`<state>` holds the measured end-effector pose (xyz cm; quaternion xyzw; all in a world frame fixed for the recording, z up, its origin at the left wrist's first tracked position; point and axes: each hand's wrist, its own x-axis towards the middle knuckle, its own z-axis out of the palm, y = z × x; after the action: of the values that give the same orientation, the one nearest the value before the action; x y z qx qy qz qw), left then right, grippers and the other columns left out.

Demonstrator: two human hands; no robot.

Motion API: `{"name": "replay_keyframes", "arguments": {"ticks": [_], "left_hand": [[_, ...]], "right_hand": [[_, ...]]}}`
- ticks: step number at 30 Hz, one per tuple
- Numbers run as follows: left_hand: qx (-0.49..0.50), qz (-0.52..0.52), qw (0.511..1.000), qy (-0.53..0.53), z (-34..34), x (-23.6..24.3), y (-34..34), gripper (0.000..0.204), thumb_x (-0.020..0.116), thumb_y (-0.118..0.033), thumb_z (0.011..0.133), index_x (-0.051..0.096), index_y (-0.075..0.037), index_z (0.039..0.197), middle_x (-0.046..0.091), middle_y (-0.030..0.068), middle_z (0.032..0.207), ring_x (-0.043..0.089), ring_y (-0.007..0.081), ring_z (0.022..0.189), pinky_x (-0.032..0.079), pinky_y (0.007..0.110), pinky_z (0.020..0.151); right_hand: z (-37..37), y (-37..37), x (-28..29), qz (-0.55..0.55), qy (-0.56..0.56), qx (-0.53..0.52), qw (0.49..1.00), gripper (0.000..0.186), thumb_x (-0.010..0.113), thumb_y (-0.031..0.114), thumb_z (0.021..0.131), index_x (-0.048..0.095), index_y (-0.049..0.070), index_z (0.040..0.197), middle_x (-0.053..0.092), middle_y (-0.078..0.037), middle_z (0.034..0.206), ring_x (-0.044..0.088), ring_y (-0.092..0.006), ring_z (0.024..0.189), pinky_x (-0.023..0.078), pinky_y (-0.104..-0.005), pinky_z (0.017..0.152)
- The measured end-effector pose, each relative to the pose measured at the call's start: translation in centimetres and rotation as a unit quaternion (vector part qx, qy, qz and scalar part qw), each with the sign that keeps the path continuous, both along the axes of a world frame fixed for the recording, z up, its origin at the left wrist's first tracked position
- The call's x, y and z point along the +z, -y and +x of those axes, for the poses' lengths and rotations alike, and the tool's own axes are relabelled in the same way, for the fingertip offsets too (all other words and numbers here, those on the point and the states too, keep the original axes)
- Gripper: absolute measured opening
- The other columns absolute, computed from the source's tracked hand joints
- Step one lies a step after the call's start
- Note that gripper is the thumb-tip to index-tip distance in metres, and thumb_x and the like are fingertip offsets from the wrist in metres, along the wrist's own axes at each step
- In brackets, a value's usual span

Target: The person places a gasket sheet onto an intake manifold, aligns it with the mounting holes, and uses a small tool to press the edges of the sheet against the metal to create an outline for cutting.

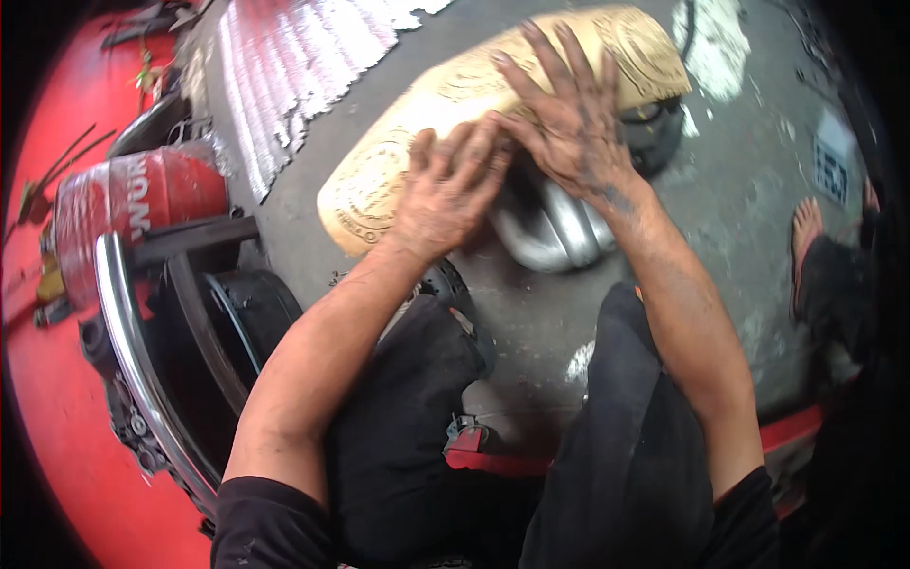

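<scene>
A tan sheet (pixel 445 87) with embossed round patterns lies across the floor ahead of me, its surface gently curved. My left hand (pixel 450 185) rests on its near edge, the fingers stretched over the sheet and slightly bent. Farther right, my right hand (pixel 573 128) is spread flat on the same sheet, with dark smudges on the skin. The hands almost meet at the thumbs. Below them a bent silver metal pipe (pixel 564 228) shows from under the sheet, partly hidden. A black rounded part (pixel 654 137) sticks out under the sheet's right end.
A ribbed silver foil sheet (pixel 294 71) with ragged edges lies at the far left. Left of me stand a red drum (pixel 142 209) and a chrome tube (pixel 142 351) beside dark metal parts. Another person's foot (pixel 806 232) and a pale printed piece (pixel 834 156) are at the right.
</scene>
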<state>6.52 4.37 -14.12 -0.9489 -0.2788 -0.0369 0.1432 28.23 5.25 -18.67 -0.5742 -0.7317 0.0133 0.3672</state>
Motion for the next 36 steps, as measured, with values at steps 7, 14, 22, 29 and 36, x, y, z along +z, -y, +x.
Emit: {"name": "replay_keyframes", "arguments": {"ticks": [7,14,22,29,36], "left_hand": [[0.316,-0.050,0.934,0.161,-6.0,4.3,-4.3,0.063,0.076,-0.024,0.087,0.053,-0.011,0.144,0.054,0.0195,0.146,0.050,0.0360,0.134,0.039,0.050,0.112],[0.624,-0.547,0.322,0.456,-16.6,-1.1,-8.1,0.084,0.066,-0.046,0.099,0.035,0.012,0.151,0.053,0.0372,0.138,0.057,0.0347,0.131,0.056,0.044,0.101],[0.500,-0.587,0.300,0.562,-13.5,-1.0,-6.0,0.041,0.070,-0.009,0.095,0.058,0.018,0.122,0.072,0.0250,0.097,0.076,0.0300,0.079,0.065,0.040,0.064],[0.468,-0.495,0.383,0.624,-14.6,-0.4,-5.6,0.079,0.077,-0.008,0.090,0.030,0.013,0.149,0.063,0.0304,0.123,0.071,0.0313,0.102,0.063,0.035,0.081],[0.400,-0.517,0.493,0.574,-11.2,3.0,0.6,0.093,0.084,-0.003,0.082,0.027,0.004,0.155,0.057,0.0229,0.137,0.065,0.0280,0.116,0.059,0.036,0.095]], "right_hand": [[1.1,0.6,-0.1,-0.058,0.103,0.036,0.992,0.064,0.058,0.055,0.097,0.047,0.026,0.154,0.035,-0.003,0.164,0.023,-0.0273,0.155,0.008,-0.0590,0.125],[6.4,-5.8,5.2,-0.237,-0.025,-0.127,0.963,0.048,0.072,0.044,0.092,0.069,0.009,0.125,0.068,-0.025,0.124,0.062,-0.0402,0.120,0.050,-0.0462,0.103],[13.3,-8.0,2.4,-0.398,-0.123,-0.223,0.881,0.097,0.085,0.053,0.076,0.052,-0.010,0.142,0.059,-0.031,0.139,0.061,-0.0382,0.126,0.048,-0.0396,0.106],[12.7,-6.5,-1.7,-0.074,-0.204,-0.248,0.944,0.053,0.068,0.044,0.097,0.063,0.003,0.131,0.066,-0.020,0.132,0.064,-0.0344,0.122,0.047,-0.0400,0.105],[10.5,-5.4,-4.6,0.055,-0.144,-0.331,0.931,0.051,0.057,0.046,0.102,0.055,0.009,0.137,0.057,-0.019,0.131,0.063,-0.0360,0.116,0.049,-0.0461,0.100]]}}
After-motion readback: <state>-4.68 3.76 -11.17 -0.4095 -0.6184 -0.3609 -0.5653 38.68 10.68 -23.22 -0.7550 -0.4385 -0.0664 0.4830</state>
